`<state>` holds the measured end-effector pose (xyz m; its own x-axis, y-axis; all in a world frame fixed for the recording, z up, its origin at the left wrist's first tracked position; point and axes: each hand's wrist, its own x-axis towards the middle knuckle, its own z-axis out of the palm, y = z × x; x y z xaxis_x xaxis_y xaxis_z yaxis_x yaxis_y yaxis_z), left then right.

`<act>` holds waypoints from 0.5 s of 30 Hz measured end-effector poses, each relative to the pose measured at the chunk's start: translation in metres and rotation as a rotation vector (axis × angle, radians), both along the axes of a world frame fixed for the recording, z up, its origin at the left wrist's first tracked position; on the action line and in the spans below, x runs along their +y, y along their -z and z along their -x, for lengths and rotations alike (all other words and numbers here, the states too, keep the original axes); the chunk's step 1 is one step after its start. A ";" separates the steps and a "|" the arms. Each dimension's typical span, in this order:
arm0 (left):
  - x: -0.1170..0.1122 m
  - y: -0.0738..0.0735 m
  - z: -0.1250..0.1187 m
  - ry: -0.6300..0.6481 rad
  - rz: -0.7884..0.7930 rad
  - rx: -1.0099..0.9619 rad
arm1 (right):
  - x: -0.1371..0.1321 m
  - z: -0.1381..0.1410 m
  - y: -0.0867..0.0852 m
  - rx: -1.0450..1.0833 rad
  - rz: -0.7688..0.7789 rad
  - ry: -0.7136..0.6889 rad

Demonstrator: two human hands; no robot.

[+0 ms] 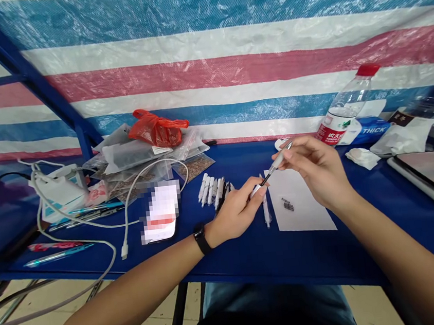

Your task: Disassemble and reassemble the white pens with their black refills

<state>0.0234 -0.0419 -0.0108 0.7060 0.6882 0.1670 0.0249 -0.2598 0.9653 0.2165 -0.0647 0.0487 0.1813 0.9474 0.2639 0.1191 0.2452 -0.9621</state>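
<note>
Blue tabletop [320,260] fills the lower middle of the frame, its front edge running below the forearms, with open blue room in front of the hands. The left hand [237,212] and right hand [315,173] are apart but near each other, beside a sheet of white paper [304,215]. The right hand pinches a slim silver-and-black pen [277,164], its long axis slanting down-left, black tip toward a white pen barrel [254,191] gripped in the left hand; whether the two touch is hard to make out, and fingers hide part of both. Tiny metal parts [288,204] lie on the paper. A row of white pens [210,190] lies further left. A pixelated phone [162,212] is unreadable, and a flat device [432,181] is cut off at the right edge.
</note>
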 end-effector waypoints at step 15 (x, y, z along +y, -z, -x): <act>0.001 0.005 0.003 -0.160 -0.218 0.086 | -0.006 0.008 -0.003 -0.137 0.267 -0.225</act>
<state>0.0200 -0.0406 -0.0162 0.6096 0.7463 0.2674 0.1615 -0.4472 0.8798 0.2090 -0.0705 0.0521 -0.0594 0.9982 0.0093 0.2228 0.0223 -0.9746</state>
